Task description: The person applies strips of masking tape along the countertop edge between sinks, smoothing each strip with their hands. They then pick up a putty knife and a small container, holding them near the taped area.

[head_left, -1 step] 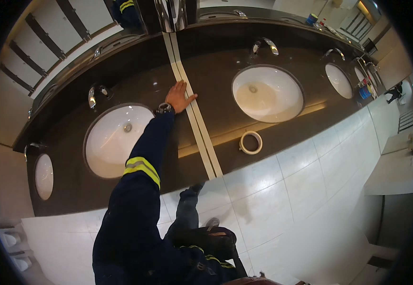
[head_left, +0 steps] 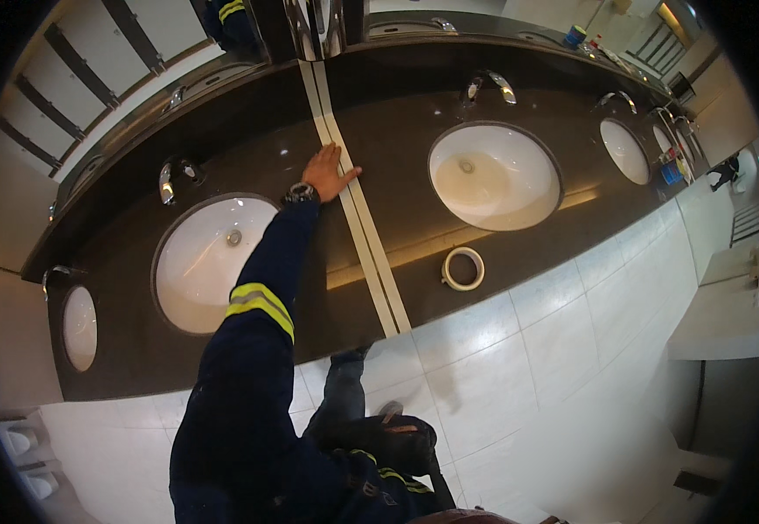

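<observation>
My left hand (head_left: 327, 175) lies palm down across two pale strips of masking tape (head_left: 369, 249), its fingers stretched out and its thumb pointing right. The strips run side by side from the back of the dark countertop (head_left: 301, 306) to its front edge, with a thin dark line between them. A watch (head_left: 301, 192) is on my left wrist, below it a dark blue sleeve with a yellow and grey band. To the right of the strips, near the front edge, a roll of masking tape (head_left: 446, 269) lies flat on the counter. My right hand is out of view.
White oval basins flank the strips, one at the left (head_left: 183, 288) and one at the right (head_left: 519, 175), each with a chrome faucet (head_left: 167, 183) behind it. More basins follow toward both ends. A blue container (head_left: 672, 172) stands at the far right. Pale floor tiles (head_left: 484, 349) lie in front.
My left hand has slid slightly along the tape strips toward the back of the counter. The view has shifted a little; the tape roll still lies in its place.
</observation>
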The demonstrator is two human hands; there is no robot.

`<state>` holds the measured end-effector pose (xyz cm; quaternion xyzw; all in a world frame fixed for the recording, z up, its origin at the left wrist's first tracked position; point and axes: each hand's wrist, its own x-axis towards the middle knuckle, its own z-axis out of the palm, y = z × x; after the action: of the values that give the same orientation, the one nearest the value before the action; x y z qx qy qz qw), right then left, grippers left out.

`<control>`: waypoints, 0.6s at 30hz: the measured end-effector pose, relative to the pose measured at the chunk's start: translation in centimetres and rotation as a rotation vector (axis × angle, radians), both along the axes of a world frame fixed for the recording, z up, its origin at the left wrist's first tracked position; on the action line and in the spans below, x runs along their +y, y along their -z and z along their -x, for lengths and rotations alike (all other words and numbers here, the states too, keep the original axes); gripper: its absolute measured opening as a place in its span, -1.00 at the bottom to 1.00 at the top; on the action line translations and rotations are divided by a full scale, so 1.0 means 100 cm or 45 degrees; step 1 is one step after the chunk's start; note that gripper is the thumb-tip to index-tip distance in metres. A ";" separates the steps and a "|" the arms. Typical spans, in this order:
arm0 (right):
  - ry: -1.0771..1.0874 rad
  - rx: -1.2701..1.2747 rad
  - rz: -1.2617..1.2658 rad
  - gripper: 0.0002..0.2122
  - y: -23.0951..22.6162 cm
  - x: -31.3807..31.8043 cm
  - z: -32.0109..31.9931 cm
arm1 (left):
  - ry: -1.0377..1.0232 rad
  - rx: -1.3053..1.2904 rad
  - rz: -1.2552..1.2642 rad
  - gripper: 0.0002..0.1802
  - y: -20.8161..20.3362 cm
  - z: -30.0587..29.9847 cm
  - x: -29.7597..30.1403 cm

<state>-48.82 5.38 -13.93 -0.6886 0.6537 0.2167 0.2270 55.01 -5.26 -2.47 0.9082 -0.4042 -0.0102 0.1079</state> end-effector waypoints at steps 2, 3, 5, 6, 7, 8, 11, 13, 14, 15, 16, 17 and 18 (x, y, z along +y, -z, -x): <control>0.163 0.076 -0.129 -0.35 0.010 0.003 -0.003 | -0.015 0.020 0.003 0.07 0.002 -0.040 -0.013; 0.233 0.088 -0.184 -0.35 0.015 0.004 -0.008 | -0.019 0.027 0.004 0.09 0.003 -0.056 -0.019; 0.337 0.101 -0.247 -0.35 0.014 0.000 -0.010 | 0.006 0.078 0.002 0.10 0.009 -0.070 -0.031; 0.337 0.094 -0.240 -0.35 0.008 -0.016 -0.009 | -0.003 0.122 0.016 0.10 0.015 -0.078 -0.028; 0.329 0.084 -0.215 -0.35 -0.005 -0.032 -0.004 | 0.029 0.171 0.066 0.09 0.028 -0.077 -0.027; 0.296 0.021 -0.165 -0.35 -0.020 -0.036 0.001 | 0.096 0.191 0.085 0.09 0.046 -0.063 -0.033; 0.461 -0.488 -0.379 -0.45 0.016 -0.019 -0.166 | 0.197 -0.022 -0.087 0.07 -0.006 -0.100 -0.006; 0.522 -0.477 -0.325 -0.47 -0.018 -0.063 -0.220 | 0.182 -0.016 -0.110 -0.06 -0.003 -0.102 -0.003; 0.506 -0.479 -0.317 -0.47 -0.031 -0.076 -0.237 | 0.180 -0.027 -0.131 -0.13 -0.004 -0.107 -0.002; 0.430 -0.513 -0.223 -0.46 -0.038 -0.092 -0.238 | 0.185 0.068 -0.024 -0.22 -0.007 -0.116 -0.010; 0.350 -0.556 -0.144 -0.46 -0.039 -0.104 -0.241 | 0.187 0.150 0.070 -0.31 -0.015 -0.132 -0.013; 0.302 -0.579 -0.130 -0.45 -0.041 -0.116 -0.242 | 0.191 0.225 0.159 -0.40 -0.024 -0.145 -0.016; 0.398 -0.603 -0.153 -0.46 -0.047 -0.118 -0.255 | 0.142 0.250 0.273 -0.47 -0.037 -0.150 -0.016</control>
<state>-23.32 -6.41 -9.24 -0.5962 0.6666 0.0508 0.4445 70.03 -6.85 1.24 0.8622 -0.4404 -0.0619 0.2427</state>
